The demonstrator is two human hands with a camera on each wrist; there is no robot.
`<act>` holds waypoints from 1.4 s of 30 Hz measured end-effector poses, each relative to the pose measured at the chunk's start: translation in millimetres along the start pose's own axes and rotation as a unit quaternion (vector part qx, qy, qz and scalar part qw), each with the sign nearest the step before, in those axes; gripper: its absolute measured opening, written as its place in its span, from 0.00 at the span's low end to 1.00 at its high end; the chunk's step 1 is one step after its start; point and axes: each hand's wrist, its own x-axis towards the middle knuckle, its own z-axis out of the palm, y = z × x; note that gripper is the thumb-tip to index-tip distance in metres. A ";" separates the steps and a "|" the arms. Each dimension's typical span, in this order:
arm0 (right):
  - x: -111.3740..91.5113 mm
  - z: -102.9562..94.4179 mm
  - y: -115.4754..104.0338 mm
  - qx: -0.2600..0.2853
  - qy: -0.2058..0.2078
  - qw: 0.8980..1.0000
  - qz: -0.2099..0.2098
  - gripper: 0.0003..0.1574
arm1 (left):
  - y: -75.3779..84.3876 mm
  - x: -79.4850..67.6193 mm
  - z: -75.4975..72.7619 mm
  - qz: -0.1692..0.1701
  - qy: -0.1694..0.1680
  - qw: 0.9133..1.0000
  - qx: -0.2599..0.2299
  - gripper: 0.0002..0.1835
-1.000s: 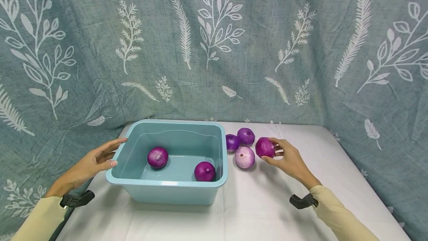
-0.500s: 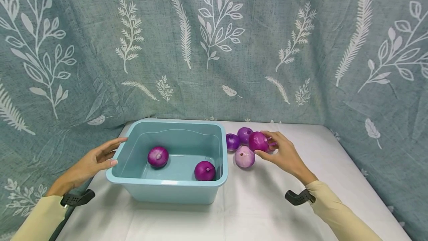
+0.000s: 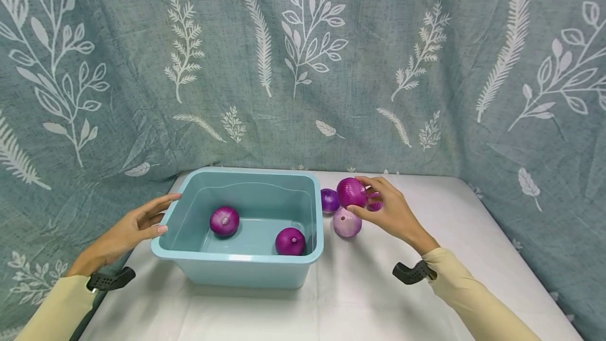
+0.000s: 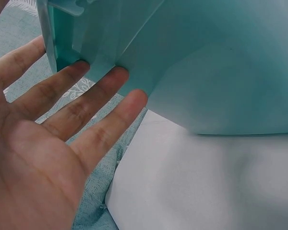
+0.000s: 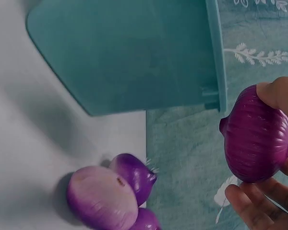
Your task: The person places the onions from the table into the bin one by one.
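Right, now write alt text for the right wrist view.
A right hand grips a purple onion at the right edge; a teal tub spans much of the top. At lower left, a paler onion and two more purple onions cluster on a white surface.

A white cloth (image 3: 255, 314) is spread flat and marked by faint creases. It is bordered at the back and both sides by a blue-green curtain (image 3: 374, 30), on which white sprigs (image 3: 182, 49) are printed.

2 sleeved arms (image 3: 483, 299) reach forward; the left hand (image 3: 119, 237) has straight, spread fingers (image 4: 110, 125), the right hand (image 3: 396, 216) grips with curved thumb and fingers.
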 end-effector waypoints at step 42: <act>25.4 37.6 -60.6 0.095 -0.053 0.991 -0.073 0.47 | 0.0 -0.2 -1.7 0.007 -0.012 1.000 0.005 0.36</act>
